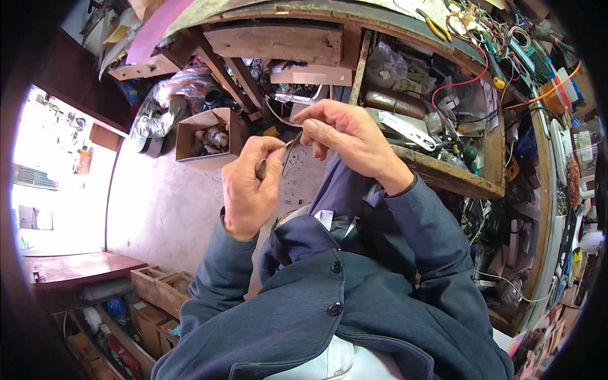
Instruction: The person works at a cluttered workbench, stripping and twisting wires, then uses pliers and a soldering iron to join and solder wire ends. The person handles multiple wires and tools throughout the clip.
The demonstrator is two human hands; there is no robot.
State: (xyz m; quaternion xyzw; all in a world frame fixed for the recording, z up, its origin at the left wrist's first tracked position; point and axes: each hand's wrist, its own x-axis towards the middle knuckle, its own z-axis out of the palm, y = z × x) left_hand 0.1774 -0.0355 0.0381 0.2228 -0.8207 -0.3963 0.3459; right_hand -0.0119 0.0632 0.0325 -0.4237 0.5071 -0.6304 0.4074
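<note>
Both my hands are raised in front of my body, close together. My left hand [252, 183] is closed around a slim dark metal object [260, 168]. Its rounded end shows below the fingers, and a narrow tip reaches out past the thumb toward the other hand. My right hand [348, 136] pinches with thumb and forefinger near that tip. A thin dark wire [288, 162] hangs in a loop between the two hands and seems to run up into the right fingertips. The exact contact there is too small to make out.
A wooden workbench [278, 44] stands ahead, with an open drawer [437, 168] of parts at right. Tangled cables and yellow-handled pliers [434, 25] lie on top. A cardboard box [212, 138] sits on the floor. Wooden crates [155, 285] are at lower left, beside a bright doorway.
</note>
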